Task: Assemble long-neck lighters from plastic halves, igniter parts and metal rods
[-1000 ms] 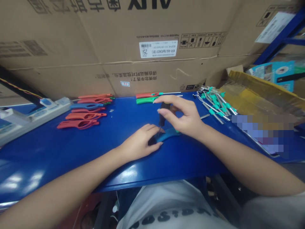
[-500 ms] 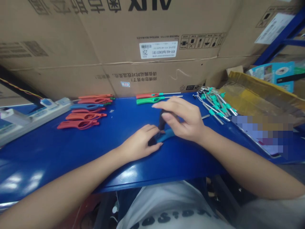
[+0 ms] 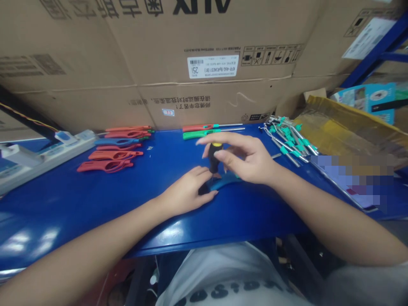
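Note:
A short screwdriver [image 3: 214, 158] with a black handle and yellow top stands nearly upright, its thin shaft pointing down at a blue lighter casing [image 3: 225, 182]. My right hand [image 3: 250, 159] grips the handle between thumb and fingers, the index finger stretched over the top. My left hand [image 3: 188, 191] presses the casing against the table, thumb on the near side and fingers on the far side. Much of the casing lies hidden under both hands, so where the screwdriver's tip touches cannot be made out.
Red casings [image 3: 106, 165] and a blue one lie at left beside a white power strip [image 3: 54, 159]. A green lighter [image 3: 197, 134] and a red one lie behind my hands. Metal tubes with green parts [image 3: 288, 142] are piled at right near a yellow-taped box [image 3: 344, 127]. Cardboard [image 3: 153, 51] stands behind.
My right hand's fingers have shifted and loosened around the screwdriver, so its yellow top now shows. My left hand and the blue casing stay in place.

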A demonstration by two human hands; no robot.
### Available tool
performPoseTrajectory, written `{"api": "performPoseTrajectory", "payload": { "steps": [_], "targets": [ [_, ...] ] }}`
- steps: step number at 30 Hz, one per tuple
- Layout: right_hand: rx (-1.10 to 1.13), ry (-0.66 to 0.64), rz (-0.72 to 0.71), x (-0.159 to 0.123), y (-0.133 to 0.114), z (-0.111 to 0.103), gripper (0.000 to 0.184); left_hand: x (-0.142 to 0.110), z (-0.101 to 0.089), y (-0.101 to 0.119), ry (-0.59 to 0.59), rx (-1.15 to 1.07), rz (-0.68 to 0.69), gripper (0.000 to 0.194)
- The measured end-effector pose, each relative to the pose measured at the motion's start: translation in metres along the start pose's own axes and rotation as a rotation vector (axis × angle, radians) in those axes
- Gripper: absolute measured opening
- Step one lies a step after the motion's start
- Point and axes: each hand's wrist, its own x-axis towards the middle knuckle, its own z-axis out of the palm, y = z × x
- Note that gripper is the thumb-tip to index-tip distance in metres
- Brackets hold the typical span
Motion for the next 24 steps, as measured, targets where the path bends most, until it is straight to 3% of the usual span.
{"api": "performPoseTrajectory", "payload": {
  "steps": [4,9,12,15,19,21,24],
  "targets": [
    [-0.190,0.161,-0.163,-0.001,0.002,0.000,0.025,0.001,0.000,-0.001,-0.009,0.007,0.004,0.033],
    [0.013,-0.017,-0.027,-0.001,0.002,0.001,0.037,0.000,-0.001,-0.001,-0.001,0.019,-0.013,0.032],
    [-0.042,0.078,-0.092,-0.002,0.006,0.001,0.024,0.000,0.000,-0.001,-0.007,0.010,-0.004,0.033],
    [-0.120,0.155,-0.200,-0.004,0.010,0.002,0.027,0.001,0.000,-0.001,-0.013,0.006,0.000,0.031],
    [0.097,0.012,-0.006,-0.005,0.010,0.006,0.038,0.001,-0.001,0.000,-0.006,0.017,-0.008,0.029],
    [0.097,0.029,0.037,-0.005,0.010,0.006,0.032,0.001,-0.001,0.000,-0.007,0.013,-0.003,0.030],
    [-0.129,0.159,-0.145,-0.009,0.012,0.002,0.028,0.001,-0.001,0.000,-0.007,0.026,0.006,0.031]
  ]
}}
